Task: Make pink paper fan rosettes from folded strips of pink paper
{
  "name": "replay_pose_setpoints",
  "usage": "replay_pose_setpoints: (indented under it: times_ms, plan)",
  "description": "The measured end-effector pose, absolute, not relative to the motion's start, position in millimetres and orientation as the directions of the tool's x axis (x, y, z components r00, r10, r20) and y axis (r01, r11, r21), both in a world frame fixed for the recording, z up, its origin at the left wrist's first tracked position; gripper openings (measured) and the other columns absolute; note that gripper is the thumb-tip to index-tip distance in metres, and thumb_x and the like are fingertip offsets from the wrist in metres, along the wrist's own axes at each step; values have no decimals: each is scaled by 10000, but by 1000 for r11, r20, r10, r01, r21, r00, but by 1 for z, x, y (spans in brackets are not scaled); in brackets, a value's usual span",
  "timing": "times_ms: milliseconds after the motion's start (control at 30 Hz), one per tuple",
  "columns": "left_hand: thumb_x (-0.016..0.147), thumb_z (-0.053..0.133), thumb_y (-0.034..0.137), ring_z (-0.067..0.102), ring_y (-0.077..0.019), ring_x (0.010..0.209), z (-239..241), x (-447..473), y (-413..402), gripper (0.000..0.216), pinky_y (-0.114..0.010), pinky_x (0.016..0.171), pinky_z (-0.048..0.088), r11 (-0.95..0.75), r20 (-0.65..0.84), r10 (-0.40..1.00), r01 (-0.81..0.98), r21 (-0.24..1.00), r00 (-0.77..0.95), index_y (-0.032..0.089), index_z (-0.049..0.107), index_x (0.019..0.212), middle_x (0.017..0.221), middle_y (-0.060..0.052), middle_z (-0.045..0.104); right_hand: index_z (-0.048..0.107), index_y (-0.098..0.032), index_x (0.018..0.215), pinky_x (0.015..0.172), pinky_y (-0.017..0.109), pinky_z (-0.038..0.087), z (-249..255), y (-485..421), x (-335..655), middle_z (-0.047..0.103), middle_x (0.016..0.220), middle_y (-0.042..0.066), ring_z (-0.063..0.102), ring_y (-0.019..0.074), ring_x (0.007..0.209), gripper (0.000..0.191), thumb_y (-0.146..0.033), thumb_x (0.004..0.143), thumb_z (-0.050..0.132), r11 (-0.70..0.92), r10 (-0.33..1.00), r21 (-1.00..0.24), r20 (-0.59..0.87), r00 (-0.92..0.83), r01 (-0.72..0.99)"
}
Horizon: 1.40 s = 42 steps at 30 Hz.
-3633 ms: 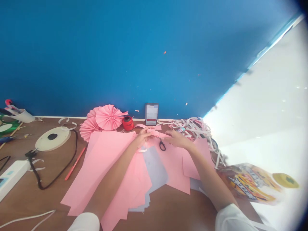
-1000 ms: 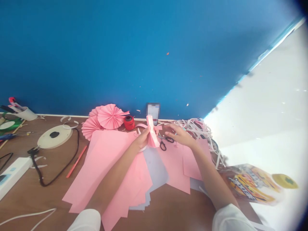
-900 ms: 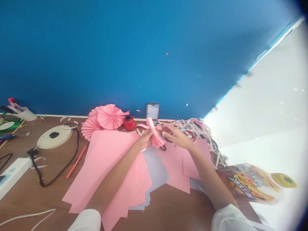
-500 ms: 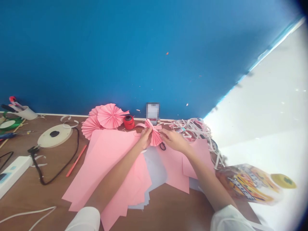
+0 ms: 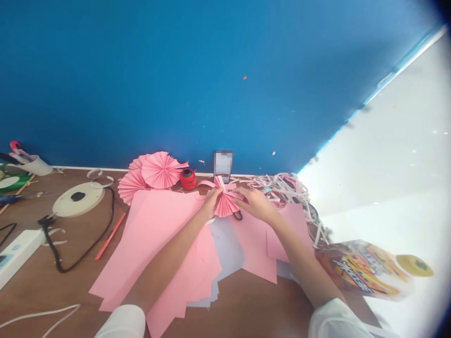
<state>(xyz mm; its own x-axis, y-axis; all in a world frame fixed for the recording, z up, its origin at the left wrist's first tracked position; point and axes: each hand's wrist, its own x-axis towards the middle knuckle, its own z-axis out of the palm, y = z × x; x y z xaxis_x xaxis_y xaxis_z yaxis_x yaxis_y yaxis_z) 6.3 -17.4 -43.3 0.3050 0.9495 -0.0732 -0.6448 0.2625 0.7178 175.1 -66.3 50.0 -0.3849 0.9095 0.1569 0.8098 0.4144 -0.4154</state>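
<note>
A small pleated pink paper fan (image 5: pixel 225 203) is held above the pink paper sheets (image 5: pixel 158 234), partly spread open. My left hand (image 5: pixel 210 203) pinches its left side and my right hand (image 5: pixel 254 203) grips its right edge. Black scissors (image 5: pixel 238 215) lie on the sheets just under the fan, mostly hidden by it. Two finished pink paper rosettes (image 5: pixel 159 170) lean against the blue wall behind the sheets.
A red tape roll (image 5: pixel 188 179) and a small phone-like device (image 5: pixel 223 165) stand by the wall. A heap of white paper strips (image 5: pixel 285 188) lies to the right. At left are a round white disc (image 5: pixel 75 198) with a black cable, a red pencil (image 5: pixel 110 236), a power strip (image 5: pixel 14 251). A colourful packet (image 5: pixel 362 270) lies at right.
The folded pink strip, held flat between both hands earlier, was stood upright by my left hand; my right hand then took its other edge and the pleats have spread into a fan.
</note>
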Motion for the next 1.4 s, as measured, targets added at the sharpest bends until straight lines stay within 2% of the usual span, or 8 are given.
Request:
replay_pose_setpoints:
  times_ms: [200,367,500,733,900,1000,1100,1400]
  plan:
    - [755,699,335,644,-155,865,-41,8,-17,312,-285,840,434,191,-28,970,-685,703,242,170,590,996,910,-22,678,506,-259,1281,621,257,366,50,-68,175,703,917,53,636,208,794,377,-339,916,457,381,925,-379,149,-351,844]
    - [728,716,295,648,-163,857,-40,4,-14,284,-298,828,448,190,-31,970,-677,711,239,160,595,946,852,-22,681,617,-273,1117,624,266,360,50,-67,176,701,914,57,635,210,787,287,-323,937,400,410,912,-342,130,-390,846]
    - [698,730,245,651,-158,847,-40,2,-12,289,-295,812,464,202,-49,970,-677,707,238,172,586,938,834,-5,675,595,-261,1114,717,284,406,50,-67,177,678,1054,53,627,216,898,263,-359,890,498,408,912,-462,172,-372,787]
    - [687,744,245,648,-142,836,-38,1,-12,311,-289,802,474,162,-51,983,-695,700,178,184,575,941,844,1,667,320,-221,1398,710,318,457,28,-60,171,639,1045,76,604,186,737,700,-271,760,604,223,974,-682,126,-188,697]
    - [687,736,200,640,-126,866,-44,0,-9,307,-292,810,489,95,-52,995,-728,679,81,210,566,943,944,10,662,340,-195,1350,844,383,475,7,-52,161,597,1153,123,599,224,969,626,-345,790,573,100,981,-869,169,101,485]
    - [679,734,166,643,-129,919,-45,2,-10,308,-299,867,486,72,-76,997,-748,660,28,215,571,936,949,12,668,409,-202,1247,842,366,501,-4,-51,151,604,1193,121,610,218,1010,558,-450,783,596,-19,997,-983,-4,82,184]
    - [688,728,162,646,-124,918,-46,3,-12,282,-285,862,490,95,-71,995,-753,651,65,203,590,930,960,5,674,482,-196,1087,859,358,503,-12,-52,142,644,1123,100,623,211,1002,425,-485,792,584,-28,996,-1000,-28,86,-1]
    - [735,726,355,670,-150,817,-48,4,-10,296,-381,859,521,81,-85,996,-726,682,31,187,554,908,857,-11,680,524,-185,1035,824,340,515,-13,-46,152,672,1044,92,645,205,935,381,-504,827,535,80,987,-988,97,128,132]
